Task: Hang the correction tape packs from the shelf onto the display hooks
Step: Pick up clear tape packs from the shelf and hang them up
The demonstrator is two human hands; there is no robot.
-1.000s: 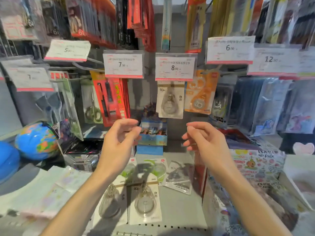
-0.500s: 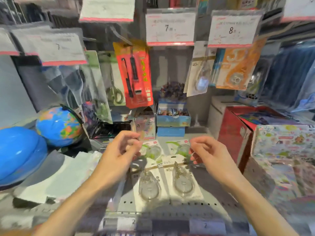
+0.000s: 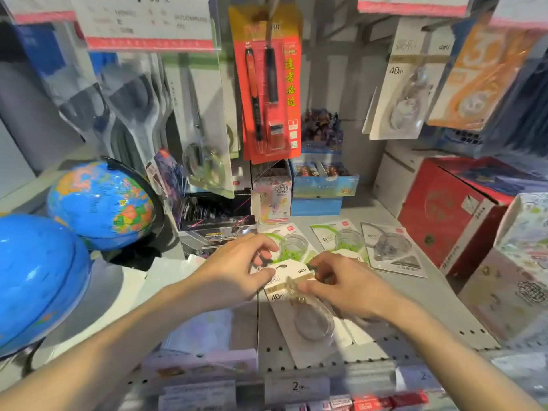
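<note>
On the grey shelf (image 3: 421,301), right in the middle of the view, lies a white correction tape pack (image 3: 299,310) with "40m" printed on it. Both hands are on its top end. The left hand (image 3: 234,271) comes in from 8 o'clock and pinches the top left corner of the card with thumb and first finger. The right hand (image 3: 350,286) comes in from 4 o'clock, and its fingers curl down shut on the top right part, close to the clear bubble. The hang hole sits between the two hands — it shows as a small slot near the top edge.

The pack looks very light. It is thin card with a clear plastic bubble holding the tape, so the card may bend a bit and the bubble is smooth and slippery. The best place to hold is the flat card at the top edge, on each side of the hole, so the hole stays free for the hook.

More packs lie flat behind it at 12 and 1 o'clock — two green packs (image 3: 338,238) and a grey pack (image 3: 391,250). Up at 1 o'clock a matching hung pack (image 3: 406,84) is on its display hook, which I cannot see clearly. That looks like the place to go.
</note>
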